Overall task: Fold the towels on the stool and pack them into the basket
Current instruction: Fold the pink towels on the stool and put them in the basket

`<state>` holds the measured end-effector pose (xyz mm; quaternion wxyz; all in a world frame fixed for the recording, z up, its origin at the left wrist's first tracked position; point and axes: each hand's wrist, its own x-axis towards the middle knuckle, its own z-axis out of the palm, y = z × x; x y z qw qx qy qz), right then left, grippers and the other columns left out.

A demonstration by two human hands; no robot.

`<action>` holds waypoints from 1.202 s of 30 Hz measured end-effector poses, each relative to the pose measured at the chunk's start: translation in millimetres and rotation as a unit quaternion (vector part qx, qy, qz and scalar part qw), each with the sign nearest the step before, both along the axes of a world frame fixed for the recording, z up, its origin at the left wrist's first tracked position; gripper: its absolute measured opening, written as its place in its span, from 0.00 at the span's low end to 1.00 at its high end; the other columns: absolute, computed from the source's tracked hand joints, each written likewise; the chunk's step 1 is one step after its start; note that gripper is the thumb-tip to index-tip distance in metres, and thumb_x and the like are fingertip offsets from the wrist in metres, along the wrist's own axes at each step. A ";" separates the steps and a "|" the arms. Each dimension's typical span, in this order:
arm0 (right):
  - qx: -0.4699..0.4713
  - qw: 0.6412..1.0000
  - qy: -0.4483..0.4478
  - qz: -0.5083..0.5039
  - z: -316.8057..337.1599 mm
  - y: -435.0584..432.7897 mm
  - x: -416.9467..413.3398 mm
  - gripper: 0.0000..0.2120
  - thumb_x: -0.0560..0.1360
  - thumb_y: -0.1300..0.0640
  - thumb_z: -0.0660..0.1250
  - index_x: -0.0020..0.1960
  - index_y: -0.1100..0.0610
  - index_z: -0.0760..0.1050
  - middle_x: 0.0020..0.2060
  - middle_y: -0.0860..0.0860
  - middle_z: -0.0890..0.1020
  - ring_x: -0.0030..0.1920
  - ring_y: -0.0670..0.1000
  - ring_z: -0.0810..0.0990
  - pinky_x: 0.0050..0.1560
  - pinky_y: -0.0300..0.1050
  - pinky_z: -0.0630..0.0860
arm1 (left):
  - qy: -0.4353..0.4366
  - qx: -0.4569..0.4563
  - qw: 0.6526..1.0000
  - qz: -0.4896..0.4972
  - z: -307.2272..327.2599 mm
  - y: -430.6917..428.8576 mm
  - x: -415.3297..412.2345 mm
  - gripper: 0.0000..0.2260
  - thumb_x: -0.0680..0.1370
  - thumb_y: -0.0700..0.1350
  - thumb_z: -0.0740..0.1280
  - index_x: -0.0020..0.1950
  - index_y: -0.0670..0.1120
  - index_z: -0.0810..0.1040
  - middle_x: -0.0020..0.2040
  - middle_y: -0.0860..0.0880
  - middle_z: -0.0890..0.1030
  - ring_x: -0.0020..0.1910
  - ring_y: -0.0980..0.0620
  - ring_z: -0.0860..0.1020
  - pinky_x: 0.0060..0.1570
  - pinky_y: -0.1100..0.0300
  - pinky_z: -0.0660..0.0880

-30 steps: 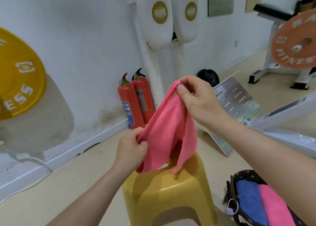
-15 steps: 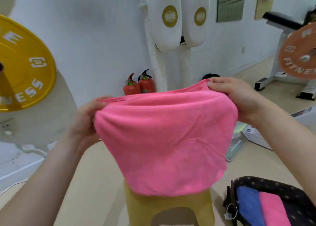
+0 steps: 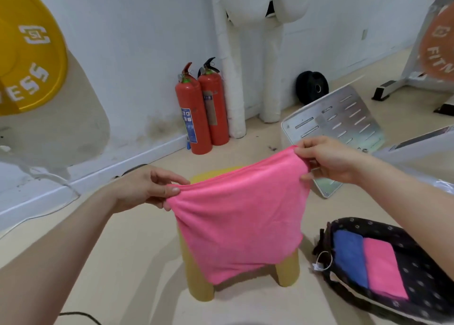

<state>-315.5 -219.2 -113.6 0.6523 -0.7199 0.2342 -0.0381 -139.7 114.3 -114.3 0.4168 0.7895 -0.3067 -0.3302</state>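
2 bare hands hold 1 pink towel (image 3: 238, 216) spread out above a yellow stool (image 3: 287, 270) on a gym floor. The left hand (image 3: 147, 189) pinches the towel's top left corner between thumb and fingers. The right hand (image 3: 329, 160) pinches the top right corner and sits higher, so the top edge slopes upward to the right. The cloth hangs in front of the stool, covering most of the seat and leaving 2 legs in view; whether it touches the seat cannot be told. On the floor just right of the stool lies 1 dark, dotted basket (image 3: 422, 288), which contains 2 folded towels lying side by side: 1 blue towel (image 3: 348, 253) on the left and 1 folded pink towel (image 3: 383, 268) on the right, touching each other. That makes 3 towels in view. Against the white wall, 2 red fire extinguishers (image 3: 204, 111) stand upright, side by side. 3 weight plates are visible: 1 yellow plate (image 3: 29, 54) at the left edge, 1 orange plate (image 3: 437, 44) at the right edge, and 1 small black plate (image 3: 312, 87) at the foot of the wall.
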 end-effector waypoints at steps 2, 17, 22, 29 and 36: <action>0.000 1.000 0.000 -0.011 -0.3 -1.4 0.3 0.09 0.79 0.62 0.61 0.41 0.58 0.73 0.34 0.52 0.68 0.33 0.49 0.70 0.23 0.38 0.77 | -0.009 0.004 1.000 -0.021 2.3 -2.3 -0.4 0.32 0.55 0.62 0.80 0.55 0.50 0.84 0.33 0.44 0.80 0.32 0.50 0.78 0.35 0.61 0.76; -0.173 0.978 -0.058 -0.098 -13.2 -8.7 5.0 0.05 0.79 0.61 0.60 0.49 0.59 0.75 0.39 0.55 0.72 0.33 0.51 0.72 0.25 0.42 0.78 | -0.098 0.027 0.993 -0.064 5.0 -19.1 -1.1 0.28 0.54 0.68 0.76 0.45 0.51 0.86 0.40 0.43 0.85 0.38 0.50 0.84 0.40 0.61 0.78; -0.170 0.981 -0.038 -0.080 -12.0 -14.2 2.1 0.05 0.79 0.60 0.60 0.47 0.56 0.74 0.32 0.53 0.69 0.26 0.48 0.66 0.25 0.37 0.63 | -0.024 -0.048 0.995 -0.078 9.2 -12.5 -1.5 0.22 0.60 0.61 0.79 0.31 0.43 0.77 0.38 0.38 0.79 0.39 0.50 0.76 0.43 0.61 0.76; 0.047 0.996 0.041 0.070 3.4 -28.1 -2.5 0.11 0.73 0.54 0.69 0.53 0.56 0.73 0.27 0.48 0.68 0.22 0.45 0.62 0.25 0.31 0.53 | 0.117 -0.229 0.966 0.028 23.1 -8.2 7.9 0.24 0.53 0.53 0.83 0.28 0.49 0.67 0.25 0.53 0.67 0.22 0.56 0.66 0.23 0.68 0.65; -0.016 0.997 0.048 -0.056 -38.3 -3.0 32.2 0.06 0.81 0.61 0.58 0.46 0.58 0.71 0.34 0.52 0.68 0.31 0.49 0.70 0.27 0.46 0.80 | -0.020 -0.138 0.963 0.229 -37.7 -39.7 29.7 0.08 0.75 0.38 0.69 0.45 0.50 0.74 0.36 0.48 0.74 0.29 0.55 0.73 0.31 0.60 0.74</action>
